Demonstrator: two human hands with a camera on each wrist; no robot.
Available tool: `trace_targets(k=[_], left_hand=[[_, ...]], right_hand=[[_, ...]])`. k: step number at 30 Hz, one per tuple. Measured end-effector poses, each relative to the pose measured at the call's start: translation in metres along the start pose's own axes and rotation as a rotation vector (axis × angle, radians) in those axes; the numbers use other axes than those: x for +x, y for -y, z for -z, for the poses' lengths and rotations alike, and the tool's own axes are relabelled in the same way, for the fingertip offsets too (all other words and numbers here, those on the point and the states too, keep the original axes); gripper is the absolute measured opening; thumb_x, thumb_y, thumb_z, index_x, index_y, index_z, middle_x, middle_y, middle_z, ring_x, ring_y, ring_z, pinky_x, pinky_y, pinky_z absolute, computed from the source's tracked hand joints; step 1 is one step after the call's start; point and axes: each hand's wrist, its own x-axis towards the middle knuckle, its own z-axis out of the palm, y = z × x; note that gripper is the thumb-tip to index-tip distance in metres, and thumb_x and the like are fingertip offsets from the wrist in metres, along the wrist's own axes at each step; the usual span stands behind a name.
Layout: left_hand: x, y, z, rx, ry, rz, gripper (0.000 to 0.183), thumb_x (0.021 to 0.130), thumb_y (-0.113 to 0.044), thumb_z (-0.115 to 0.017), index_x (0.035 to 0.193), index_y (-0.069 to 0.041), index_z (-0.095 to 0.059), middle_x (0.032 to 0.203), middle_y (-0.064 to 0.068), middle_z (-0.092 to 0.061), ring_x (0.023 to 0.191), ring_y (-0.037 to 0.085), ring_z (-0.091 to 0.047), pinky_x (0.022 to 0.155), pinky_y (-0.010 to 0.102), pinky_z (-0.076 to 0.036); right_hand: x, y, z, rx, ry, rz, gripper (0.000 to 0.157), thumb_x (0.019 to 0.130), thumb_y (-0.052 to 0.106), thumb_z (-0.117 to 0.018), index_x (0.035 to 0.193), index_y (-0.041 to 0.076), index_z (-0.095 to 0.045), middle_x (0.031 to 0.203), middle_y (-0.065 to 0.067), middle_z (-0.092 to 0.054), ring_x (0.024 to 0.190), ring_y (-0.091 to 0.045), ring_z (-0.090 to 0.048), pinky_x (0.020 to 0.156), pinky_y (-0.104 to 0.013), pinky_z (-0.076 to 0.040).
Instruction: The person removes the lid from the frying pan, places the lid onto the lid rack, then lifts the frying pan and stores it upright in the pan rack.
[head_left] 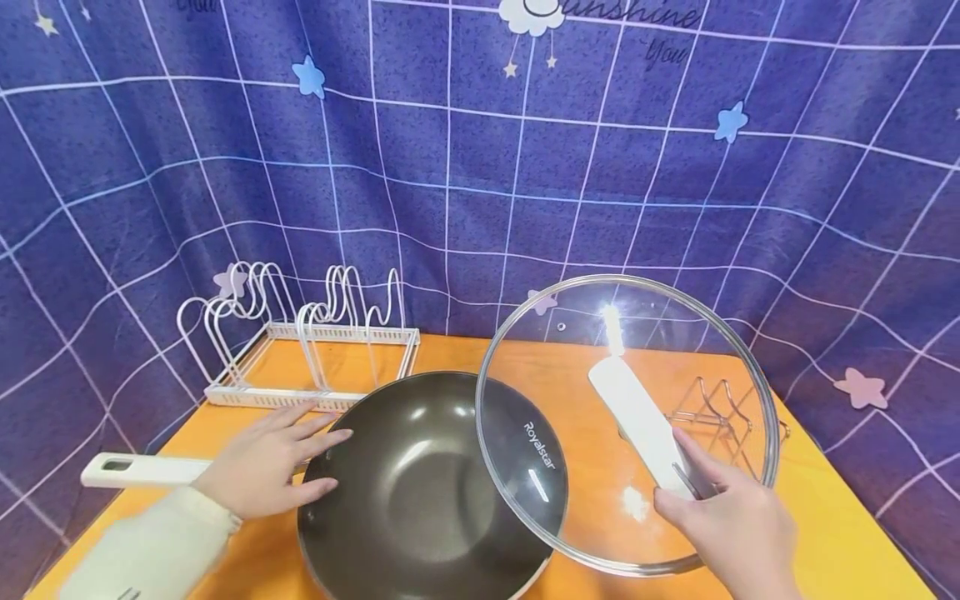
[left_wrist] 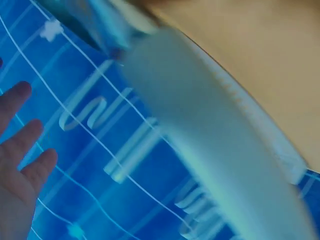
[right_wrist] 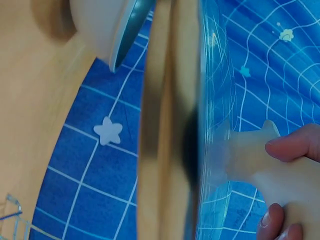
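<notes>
A dark nonstick wok (head_left: 431,500) with a long white handle (head_left: 142,471) sits on the orange tabletop. Over the wok's left rim, my left hand (head_left: 273,458) has its fingers extended and spread. In the left wrist view, those fingers are apart from the wok handle (left_wrist: 210,140); whether the fingertips touch the rim cannot be told. My right hand (head_left: 731,512) grips the white handle (head_left: 633,417) of a clear glass lid (head_left: 592,492). This lid is held up and tilted, overlapping the wok's right side in the head view. The right wrist view shows the lid (right_wrist: 170,125) edge-on.
A white wire rack (head_left: 281,398) with upright loops stands behind the wok at the back left. On the right, a small metal wire rack (head_left: 723,421) shows through the lid. A blue gridded curtain (head_left: 480,208) hangs behind the table (head_left: 832,517).
</notes>
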Motion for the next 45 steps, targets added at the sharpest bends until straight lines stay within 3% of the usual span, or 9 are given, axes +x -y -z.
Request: trace_targets(k=[8,13,16,21,26,31,38,42,45], left_hand=[[0.036,-0.019,0.002,-0.050,0.169,-0.106,0.054,0.079,-0.047,-0.068,0.123,-0.016,-0.066,0.127,0.011,-0.061,0.123,0.041,-0.049,0.099,0.055,-0.039],[0.053,-0.023,0.000,-0.066,0.215,-0.149,0.054,0.078,-0.047,-0.068,0.123,-0.017,-0.065,0.128,0.011,-0.060,0.124,0.040,-0.048,0.097,0.058,-0.040],[0.064,-0.023,-0.004,-0.064,0.235,-0.183,0.054,0.077,-0.044,-0.068,0.124,-0.017,-0.065,0.128,0.011,-0.060,0.124,0.040,-0.048,0.099,0.057,-0.040],[0.085,-0.025,-0.014,-0.059,0.220,-0.257,0.054,0.076,-0.041,-0.069,0.124,-0.016,-0.064,0.127,0.011,-0.061,0.123,0.038,-0.050,0.100,0.055,-0.040],[0.107,-0.037,-0.020,-0.030,0.148,-0.384,0.051,0.078,-0.042,-0.068,0.122,-0.017,-0.066,0.123,0.008,-0.064,0.121,0.034,-0.053,0.099,0.048,-0.043],[0.130,-0.057,-0.025,-0.025,0.129,-0.463,0.055,0.078,-0.045,-0.065,0.127,-0.020,-0.063,0.127,0.004,-0.062,0.125,0.029,-0.051,0.104,0.043,-0.039],[0.151,-0.076,-0.035,-0.039,0.187,-0.505,0.057,0.079,-0.048,-0.062,0.130,-0.024,-0.060,0.130,0.002,-0.060,0.128,0.027,-0.048,0.106,0.041,-0.036],[0.163,-0.082,-0.042,-0.058,0.190,-0.480,0.058,0.079,-0.048,-0.061,0.132,-0.024,-0.059,0.133,0.003,-0.058,0.130,0.027,-0.046,0.106,0.042,-0.036],[0.172,-0.085,-0.049,-0.084,0.183,-0.462,0.059,0.080,-0.048,-0.060,0.133,-0.023,-0.058,0.135,0.003,-0.056,0.130,0.027,-0.045,0.107,0.042,-0.036]], right_hand=[[0.002,-0.013,0.012,-0.047,0.019,-0.021,0.067,0.060,0.029,-0.082,0.123,0.015,-0.066,0.098,-0.024,-0.068,0.060,-0.025,-0.058,0.046,-0.032,-0.036],[0.004,-0.021,0.022,-0.084,0.027,-0.053,0.066,0.062,0.030,-0.080,0.125,0.015,-0.065,0.103,-0.024,-0.067,0.064,-0.026,-0.060,0.047,-0.031,-0.037],[0.005,-0.028,0.027,-0.111,0.006,-0.064,0.067,0.062,0.030,-0.081,0.124,0.014,-0.065,0.094,-0.023,-0.069,0.057,-0.022,-0.056,0.046,-0.030,-0.035],[0.008,-0.036,0.037,-0.142,-0.049,-0.067,0.066,0.060,0.026,-0.081,0.122,0.009,-0.065,0.077,-0.021,-0.068,0.047,-0.016,-0.041,0.043,-0.031,-0.031],[0.011,-0.042,0.044,-0.175,-0.051,-0.084,0.067,0.060,0.025,-0.081,0.122,0.006,-0.063,0.063,-0.016,-0.064,0.048,-0.017,-0.040,0.043,-0.031,-0.032],[0.017,-0.052,0.052,-0.229,-0.001,-0.071,0.069,0.063,0.029,-0.081,0.125,0.006,-0.061,0.073,-0.021,-0.065,0.051,-0.019,-0.046,0.044,-0.033,-0.033],[0.023,-0.062,0.060,-0.261,-0.077,0.115,0.070,0.060,0.025,-0.081,0.122,0.000,-0.061,0.073,-0.026,-0.062,0.051,-0.025,-0.050,0.044,-0.033,-0.032],[0.026,-0.071,0.068,-0.252,0.028,0.086,0.069,0.069,0.026,-0.078,0.128,-0.003,-0.056,0.070,-0.019,-0.062,0.051,-0.018,-0.048,0.044,-0.030,-0.034],[0.028,-0.079,0.071,-0.216,0.026,0.080,0.069,0.070,0.021,-0.078,0.128,-0.007,-0.054,0.075,-0.025,-0.063,0.051,-0.017,-0.046,0.042,-0.027,-0.034]])
